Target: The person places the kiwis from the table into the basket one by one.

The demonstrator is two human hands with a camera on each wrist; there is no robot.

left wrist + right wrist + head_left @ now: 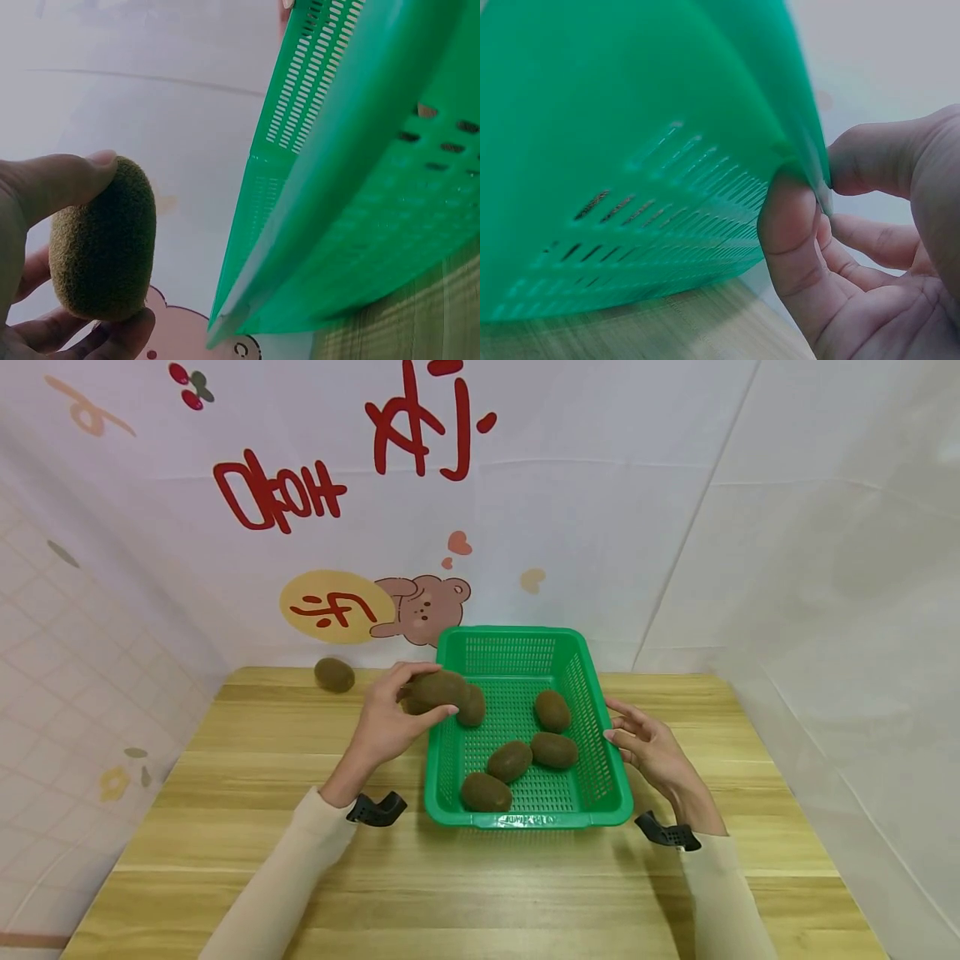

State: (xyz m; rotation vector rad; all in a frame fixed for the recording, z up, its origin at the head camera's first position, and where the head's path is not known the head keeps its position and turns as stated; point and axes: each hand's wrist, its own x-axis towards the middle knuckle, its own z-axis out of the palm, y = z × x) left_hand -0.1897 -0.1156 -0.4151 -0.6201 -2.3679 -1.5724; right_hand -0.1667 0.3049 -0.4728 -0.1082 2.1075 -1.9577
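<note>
My left hand [390,718] grips a brown, fuzzy kiwi [438,690] between thumb and fingers, above the left rim of a green plastic basket [528,820]. Seen from the left wrist, the gripped kiwi [105,244] stands apart from the basket's side. My right hand [656,752] pinches the basket's right rim; in the right wrist view the thumb and a finger press it from both sides. Several kiwis lie inside the basket, among them one kiwi [552,711] near the right wall and another kiwi [486,792] at the front left corner.
One loose kiwi [334,675] lies on the wooden table [480,893] near its back left edge. A white printed cloth [585,527] hangs right behind the table, with more cloth at both sides. Black straps [377,810] sit at the wrists.
</note>
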